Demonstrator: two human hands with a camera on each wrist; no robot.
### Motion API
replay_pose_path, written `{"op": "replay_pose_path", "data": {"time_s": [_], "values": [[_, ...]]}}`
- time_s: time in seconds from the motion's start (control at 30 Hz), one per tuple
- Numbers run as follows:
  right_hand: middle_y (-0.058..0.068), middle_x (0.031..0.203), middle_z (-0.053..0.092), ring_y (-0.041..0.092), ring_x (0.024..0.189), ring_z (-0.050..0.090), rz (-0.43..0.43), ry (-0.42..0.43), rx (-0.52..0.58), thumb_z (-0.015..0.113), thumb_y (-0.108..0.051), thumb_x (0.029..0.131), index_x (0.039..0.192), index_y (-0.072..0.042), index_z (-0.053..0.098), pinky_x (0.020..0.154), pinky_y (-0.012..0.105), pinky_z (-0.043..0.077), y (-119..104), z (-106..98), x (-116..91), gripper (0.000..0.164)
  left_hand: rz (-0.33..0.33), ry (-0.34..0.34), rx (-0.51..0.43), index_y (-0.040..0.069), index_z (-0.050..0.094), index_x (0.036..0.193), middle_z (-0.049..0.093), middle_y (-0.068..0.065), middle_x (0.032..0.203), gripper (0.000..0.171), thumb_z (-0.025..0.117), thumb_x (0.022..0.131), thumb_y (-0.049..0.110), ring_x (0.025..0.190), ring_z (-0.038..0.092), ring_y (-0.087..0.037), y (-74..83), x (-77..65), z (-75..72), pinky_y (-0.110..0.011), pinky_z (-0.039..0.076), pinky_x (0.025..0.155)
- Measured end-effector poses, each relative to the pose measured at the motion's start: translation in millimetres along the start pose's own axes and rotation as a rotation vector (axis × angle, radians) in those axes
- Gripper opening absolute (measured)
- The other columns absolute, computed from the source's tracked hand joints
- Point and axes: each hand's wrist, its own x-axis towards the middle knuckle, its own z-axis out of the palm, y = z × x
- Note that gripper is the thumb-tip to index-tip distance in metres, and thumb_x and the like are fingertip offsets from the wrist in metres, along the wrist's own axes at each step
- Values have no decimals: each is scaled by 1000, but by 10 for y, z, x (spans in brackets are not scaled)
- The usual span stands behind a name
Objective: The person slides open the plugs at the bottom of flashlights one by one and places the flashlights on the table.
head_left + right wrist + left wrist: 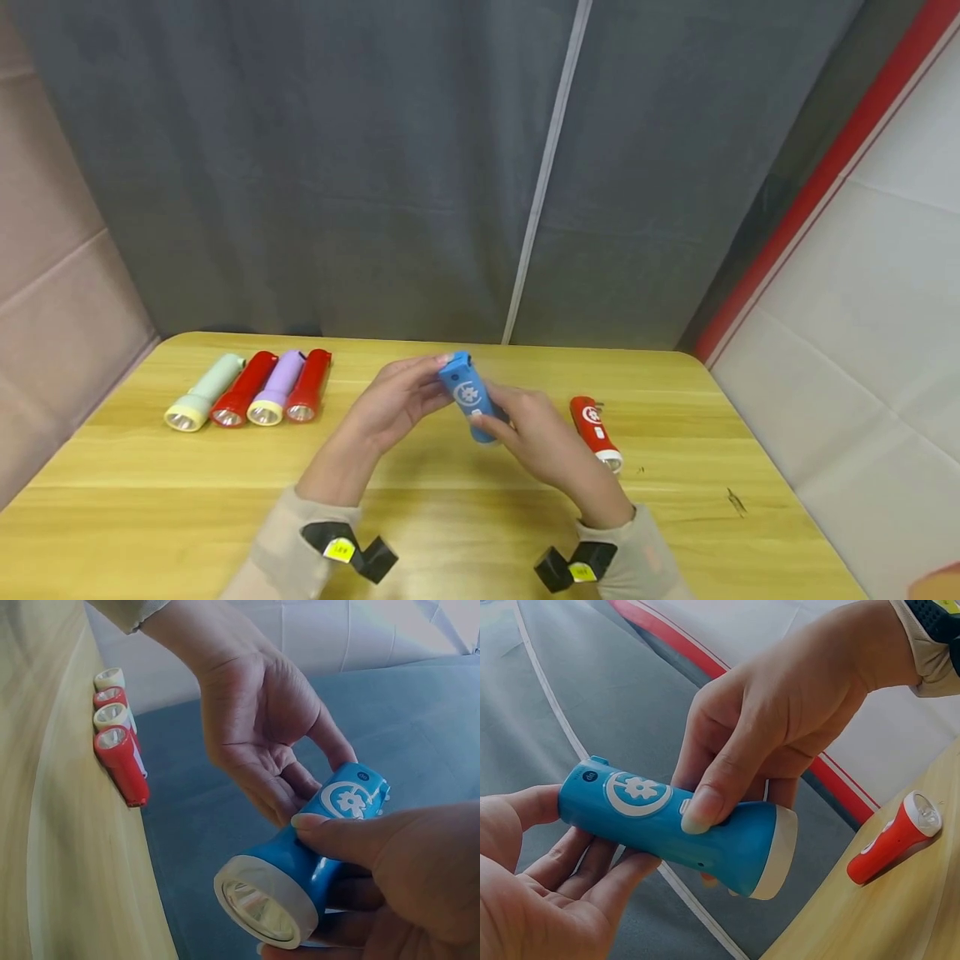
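A blue flashlight (468, 393) with a white flower emblem and white lens rim is held above the table between both hands. My right hand (536, 429) grips it near the head, thumb pressing beside the switch in the left wrist view. With thumb and fingers, my left hand (401, 398) holds the tail end; its fingers support the underside. The lens (262, 907) shows unlit in the right wrist view. Close to the right hand, a red flashlight (596, 432) with a white rim lies on the table.
At the left of the wooden table (450, 533), a row holds a pale green flashlight (206, 392), a red flashlight (245, 388), a purple flashlight (277, 386) and another red flashlight (309, 383). A grey curtain (337, 167) hangs behind; white panels (862, 275) flank the table.
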Motion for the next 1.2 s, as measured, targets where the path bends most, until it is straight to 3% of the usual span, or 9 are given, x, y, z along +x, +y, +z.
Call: {"op": "replay_pose_path", "data": {"time_s": [0.43, 0.83, 1.2], "values": [[10, 125, 72, 17, 99, 72, 9, -19, 0, 65, -27, 99, 149, -10, 51, 89, 40, 62, 6, 5, 14, 54, -16, 24, 29, 8, 71, 120, 74, 6, 102, 27, 55, 104, 24, 102, 73, -11, -6, -2, -4, -27, 58, 96], [8, 124, 73, 21, 104, 74, 14, -22, 91, 66, -28, 98, 144, -9, 56, 87, 38, 63, 24, -20, 20, 51, 9, 22, 79, 4, 67, 126, 75, 7, 104, 38, 57, 104, 32, 109, 71, -11, 26, -14, 21, -29, 56, 99], [7, 119, 74, 17, 96, 72, -20, -42, 48, 66, -30, 97, 143, -9, 57, 84, 33, 63, 34, -37, 14, 51, 32, -51, 77, 17, 75, 106, 75, 8, 100, 22, 54, 105, 25, 105, 73, -10, 18, -23, -15, -29, 57, 98]]}}
